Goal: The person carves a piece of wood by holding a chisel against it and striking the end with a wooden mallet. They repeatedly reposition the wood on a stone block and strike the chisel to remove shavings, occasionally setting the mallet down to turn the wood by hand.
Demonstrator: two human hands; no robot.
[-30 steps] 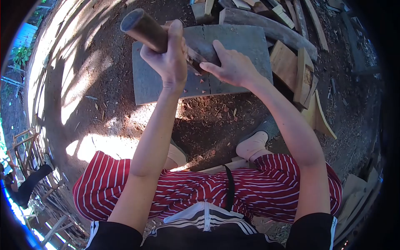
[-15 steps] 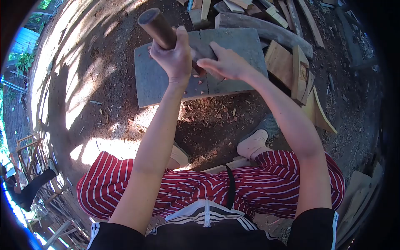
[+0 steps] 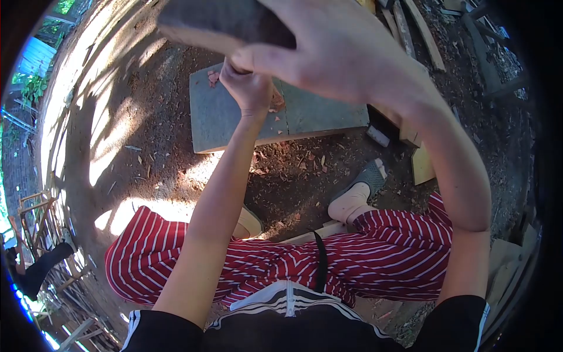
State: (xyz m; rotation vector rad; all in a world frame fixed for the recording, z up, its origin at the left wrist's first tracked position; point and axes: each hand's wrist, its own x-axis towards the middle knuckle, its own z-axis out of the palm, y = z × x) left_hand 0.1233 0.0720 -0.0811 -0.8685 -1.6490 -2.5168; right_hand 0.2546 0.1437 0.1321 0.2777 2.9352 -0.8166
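My right hand (image 3: 352, 53) is raised high, close to the camera, its thumb and fingers clasped around a thick wooden block (image 3: 220, 23). The block has a dark face and a paler lower edge, and is blurred. Below and partly behind it, my left hand (image 3: 251, 94) is closed in a fist on a round brown bar, now almost wholly hidden by the block. The fist is over a low grey wooden bench (image 3: 220, 120). Reddish wood chips (image 3: 277, 101) lie on the bench beside the fist, with more near its far left corner.
Wood shavings (image 3: 302, 161) litter the dirt floor in front of the bench. Cut timber (image 3: 423, 164) lies to the right, and long boards (image 3: 425, 35) lie farther back. My sandalled foot (image 3: 355, 196) is near the bench. A pile of sticks (image 3: 64, 258) is at the left.
My right hand has risen from the bench top toward the camera and now holds the wooden block. My left fist stays near the same spot; the bar's upper end is now covered.
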